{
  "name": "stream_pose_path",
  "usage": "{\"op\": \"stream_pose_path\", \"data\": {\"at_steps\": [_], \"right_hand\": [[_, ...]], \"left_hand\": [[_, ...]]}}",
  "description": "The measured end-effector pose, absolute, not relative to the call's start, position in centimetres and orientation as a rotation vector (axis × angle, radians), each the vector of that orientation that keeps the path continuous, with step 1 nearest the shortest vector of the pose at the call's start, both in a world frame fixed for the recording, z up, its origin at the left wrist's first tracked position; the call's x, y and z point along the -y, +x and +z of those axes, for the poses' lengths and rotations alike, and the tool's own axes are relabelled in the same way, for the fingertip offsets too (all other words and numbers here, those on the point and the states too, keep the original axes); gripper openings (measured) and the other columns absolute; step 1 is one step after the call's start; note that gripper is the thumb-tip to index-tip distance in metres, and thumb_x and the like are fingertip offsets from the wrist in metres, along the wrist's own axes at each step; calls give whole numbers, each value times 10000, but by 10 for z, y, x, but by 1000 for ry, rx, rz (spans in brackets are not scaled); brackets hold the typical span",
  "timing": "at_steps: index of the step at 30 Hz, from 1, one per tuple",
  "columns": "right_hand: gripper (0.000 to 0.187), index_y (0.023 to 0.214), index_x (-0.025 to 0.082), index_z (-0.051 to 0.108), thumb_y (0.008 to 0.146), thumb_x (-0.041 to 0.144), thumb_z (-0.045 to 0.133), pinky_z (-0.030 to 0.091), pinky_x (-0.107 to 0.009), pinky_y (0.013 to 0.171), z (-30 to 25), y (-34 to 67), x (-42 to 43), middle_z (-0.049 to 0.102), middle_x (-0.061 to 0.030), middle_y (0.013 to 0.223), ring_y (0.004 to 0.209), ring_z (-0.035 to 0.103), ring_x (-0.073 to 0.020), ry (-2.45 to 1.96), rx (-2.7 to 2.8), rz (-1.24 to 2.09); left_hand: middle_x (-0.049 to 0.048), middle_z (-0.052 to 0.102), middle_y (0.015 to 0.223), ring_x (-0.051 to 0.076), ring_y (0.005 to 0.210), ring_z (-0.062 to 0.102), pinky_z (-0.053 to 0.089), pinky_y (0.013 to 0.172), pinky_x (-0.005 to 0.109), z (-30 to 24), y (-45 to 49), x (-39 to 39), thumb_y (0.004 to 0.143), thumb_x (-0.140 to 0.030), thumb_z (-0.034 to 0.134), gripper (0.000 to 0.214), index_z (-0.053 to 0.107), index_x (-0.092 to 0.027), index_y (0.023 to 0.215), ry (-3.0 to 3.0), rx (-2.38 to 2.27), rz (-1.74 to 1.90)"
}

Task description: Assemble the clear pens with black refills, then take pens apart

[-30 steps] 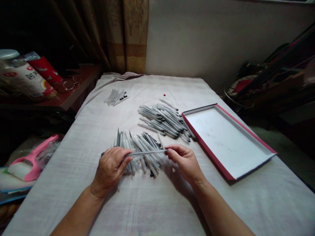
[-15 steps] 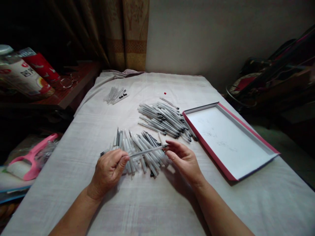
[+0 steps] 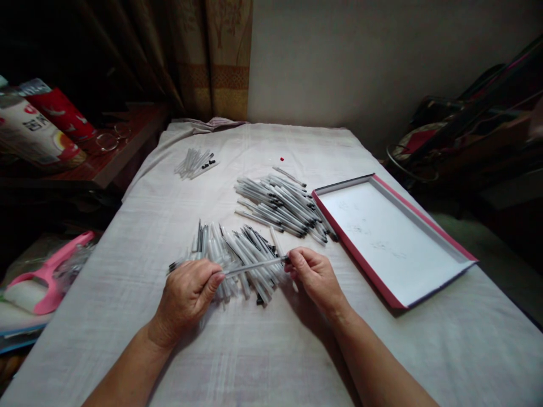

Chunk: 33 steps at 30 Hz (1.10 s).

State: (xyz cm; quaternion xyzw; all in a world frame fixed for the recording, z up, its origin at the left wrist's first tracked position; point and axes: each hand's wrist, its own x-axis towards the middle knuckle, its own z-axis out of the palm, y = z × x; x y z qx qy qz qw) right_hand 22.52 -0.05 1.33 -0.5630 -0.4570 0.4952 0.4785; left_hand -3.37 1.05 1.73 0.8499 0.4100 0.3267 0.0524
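Note:
Between my hands, above the near pile, is a pen (image 3: 254, 264) with a clear barrel and a dark right end. My left hand (image 3: 190, 291) is closed round its left end. At the dark end, the thumb and fingers of my right hand (image 3: 316, 277) pinch it. Beneath lies a loose pile of pen parts (image 3: 241, 249), clear tubes and dark-tipped refills, partly hidden by my left hand. Farther back, a heap of pens (image 3: 280, 203) with black ends lies beside the box lid. A smaller group of clear tubes (image 3: 190, 163) with black caps (image 3: 207, 164) rests at the far left.
A shallow pink-edged box lid (image 3: 394, 237) with a white inside lies at the right. One small red piece (image 3: 282, 159) sits near the back of the cloth-covered table (image 3: 237, 362). Left, a side table holds a jar (image 3: 38, 133) and glasses (image 3: 112, 138); a pink peeler-like tool (image 3: 51, 277) lies lower.
The fingers of my right hand have closed onto the pen's dark end; they were more spread before. My left hand keeps its hold. The view has shifted slightly.

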Motion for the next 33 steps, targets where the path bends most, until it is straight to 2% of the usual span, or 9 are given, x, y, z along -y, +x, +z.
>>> {"op": "stream_pose_path", "data": {"at_steps": [3,8,13,15,18,23,26,30,33], "right_hand": [[367,624,176,648,742,521,689,403,-237,501,16,225,0,603,-5,562,504,483,-108,-1372,1141,1207],[199,801,190,713,713,367,736,435,-254,554,12,227,2,647,-7,677,592,542,-129,-1304,1139,1229],[87,773,216,725,736,295,729,491,-297,698,7,228,2,697,-41,807,778,623,-180,-1224,1213,1129],[150,846,223,728,731,319,739,500,-299,690,6,227,2,709,-47,835,791,635,-187,-1236,1192,1133],[305,951,215,708,734,427,731,491,-275,587,8,226,2,712,-42,790,669,621,-163,-1283,1115,1221],[323,691,179,688,774,490,664,432,-249,502,11,227,2,669,-34,629,529,534,-122,-1378,1189,1212],[245,784,186,718,730,425,711,459,-258,555,12,227,1,691,-30,695,596,574,-136,-1336,1183,1206],[284,907,200,724,707,402,737,480,-267,602,11,227,1,715,-40,800,676,616,-151,-1282,1133,1236],[277,843,185,720,761,447,689,461,-258,553,9,226,1,696,-38,714,595,583,-135,-1309,1119,1274]], "left_hand": [[38,675,717,162,663,633,464,634,270,17,-34,-11,970,-284,446,249,622,-177,829,2616,-1229,999],[28,648,680,155,633,612,451,616,267,18,-34,-13,969,-282,444,269,611,-175,789,2593,-1253,982],[29,642,672,157,628,607,442,604,271,19,-34,-12,971,-269,425,299,600,-180,745,2560,-1272,956],[30,645,674,158,630,610,445,604,273,19,-34,-11,970,-264,420,302,601,-181,743,2552,-1273,956],[37,657,690,162,647,621,454,614,276,18,-34,-11,967,-268,422,295,612,-182,758,2539,-1279,965],[37,663,681,160,630,620,457,607,276,19,-33,-11,963,-293,416,321,628,-193,744,2527,-1289,944],[38,666,686,160,632,620,458,610,275,19,-33,-12,961,-292,417,318,629,-194,747,2529,-1289,942],[37,664,688,161,637,619,457,614,276,18,-33,-12,968,-286,413,315,620,-189,751,2550,-1277,945],[36,660,683,160,635,615,454,611,279,19,-33,-12,970,-296,405,325,622,-192,751,2548,-1279,921]]}}
